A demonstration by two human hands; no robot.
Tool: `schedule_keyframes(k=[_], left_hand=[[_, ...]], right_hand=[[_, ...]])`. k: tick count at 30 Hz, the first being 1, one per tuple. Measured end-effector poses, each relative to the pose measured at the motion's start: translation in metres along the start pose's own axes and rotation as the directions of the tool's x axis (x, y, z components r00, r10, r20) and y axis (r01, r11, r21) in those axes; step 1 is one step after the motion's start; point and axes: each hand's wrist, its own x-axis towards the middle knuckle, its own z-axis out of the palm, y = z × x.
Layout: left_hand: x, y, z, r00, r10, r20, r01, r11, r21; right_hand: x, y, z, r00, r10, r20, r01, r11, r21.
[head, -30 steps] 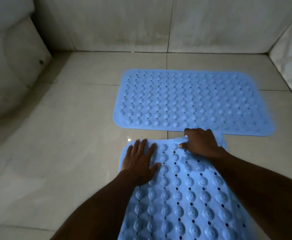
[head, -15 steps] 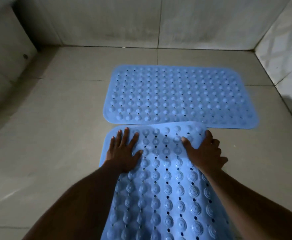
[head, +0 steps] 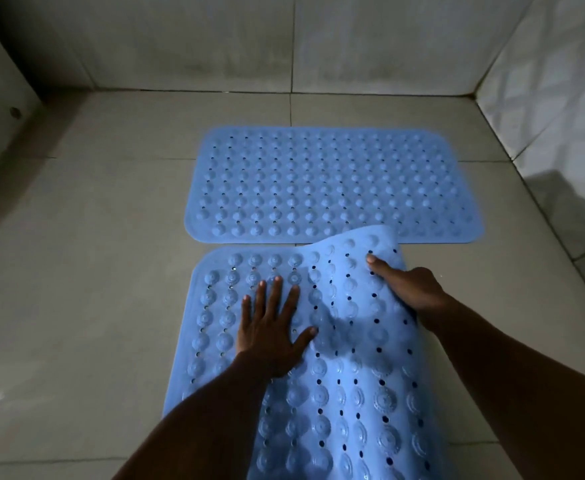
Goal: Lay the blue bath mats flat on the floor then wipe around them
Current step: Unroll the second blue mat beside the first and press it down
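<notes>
At the left of the frame the tiled floor (head: 76, 271) lies bare and glossy, with wide room for wiping between the mats and the left wall. Left of centre, the left hand (head: 270, 327) lies flat with fingers (head: 277, 289) spread wide, gripping nothing, pressing the near mat (head: 353, 393) against the floor. This mat runs from the bottom edge up to the middle of the frame; its left part looks flat. Above it, in the upper middle, the far mat (head: 332, 185) lies fully flat, its near edge just beside the near mat. Right of centre, the right hand (head: 412, 289) has its fingers curled around the near mat's right edge, thumb on top, holding the upper right corner lifted and curled over. The mat looks soft, floppy and light, studded with cups and holes; it probably sags unless held at an edge or corner. At the right, the wall (head: 544, 133) stands near, leaving a narrower strip of floor.
</notes>
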Motion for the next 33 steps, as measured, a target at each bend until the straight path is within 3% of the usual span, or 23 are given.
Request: schedule_keyframes(k=[8, 10, 14, 16, 20, 26, 28, 33], left_hand=[[-0.001, 0.009, -0.007, 0.996, -0.049, 0.076, 0.046, 0.998, 0.039], [-0.001, 0.012, -0.009, 0.994, -0.060, 0.094, 0.056, 0.997, 0.044], [-0.002, 0.014, -0.011, 0.990, -0.076, 0.116, 0.070, 0.996, 0.059], [-0.002, 0.016, -0.011, 0.988, -0.085, 0.128, 0.077, 0.995, 0.065], [-0.005, 0.017, -0.011, 0.982, -0.124, 0.142, 0.115, 0.991, 0.072], [-0.009, 0.015, -0.012, 0.977, -0.137, 0.164, 0.127, 0.989, 0.072], [-0.006, 0.014, -0.014, 0.977, -0.129, 0.167, 0.119, 0.991, 0.069], [0.011, 0.006, -0.025, 0.973, -0.121, 0.195, 0.111, 0.992, 0.063]], right_hand=[[-0.007, -0.005, -0.012, 0.987, -0.074, 0.140, 0.066, 0.996, 0.056], [-0.007, -0.006, -0.014, 0.993, -0.082, 0.090, 0.079, 0.996, 0.037], [-0.009, -0.005, -0.020, 0.979, -0.130, -0.154, 0.109, 0.984, -0.140], [-0.012, -0.003, -0.024, 0.975, -0.137, -0.175, 0.101, 0.974, -0.204], [-0.010, 0.002, -0.034, 0.994, -0.100, -0.034, 0.087, 0.961, -0.263], [-0.005, 0.011, -0.044, 0.988, -0.045, 0.150, 0.054, 0.997, -0.062], [-0.005, 0.013, -0.046, 0.993, -0.065, 0.099, 0.073, 0.994, -0.082], [-0.004, 0.013, -0.054, 0.968, -0.135, -0.212, 0.072, 0.957, -0.279]])
